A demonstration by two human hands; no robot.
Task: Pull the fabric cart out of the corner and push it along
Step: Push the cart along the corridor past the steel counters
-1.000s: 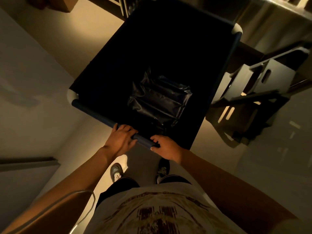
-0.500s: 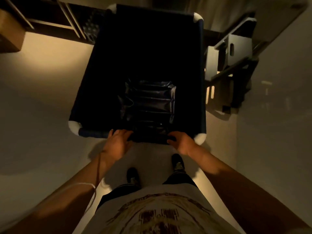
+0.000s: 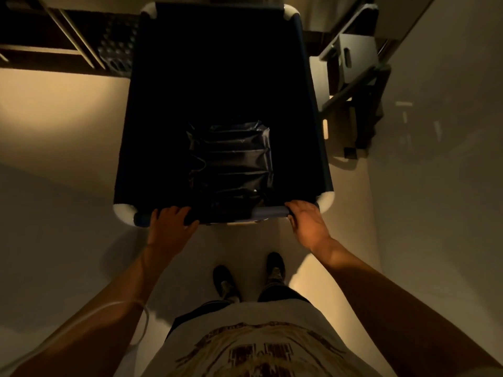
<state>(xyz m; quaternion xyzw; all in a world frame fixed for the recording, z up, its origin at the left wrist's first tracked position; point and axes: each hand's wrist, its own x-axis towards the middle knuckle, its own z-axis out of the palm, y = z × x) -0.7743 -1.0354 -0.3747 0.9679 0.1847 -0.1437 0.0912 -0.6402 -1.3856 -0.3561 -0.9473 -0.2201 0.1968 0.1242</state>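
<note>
Both hands on the near rail of the fabric cart point(image 3: 217, 99), square in front of me: left hand point(image 3: 170, 227) curled over it, right hand point(image 3: 306, 224) wrapped near the corner. I'd say pushing now; next, steer clear of the step stool point(image 3: 353, 63)

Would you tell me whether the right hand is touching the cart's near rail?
Touching: the head view shows the right hand curled over the near rail.

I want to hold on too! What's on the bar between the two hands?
Head view: between the left hand and right hand, the cart bar has nothing on it. A black bag lies just behind it.
</note>
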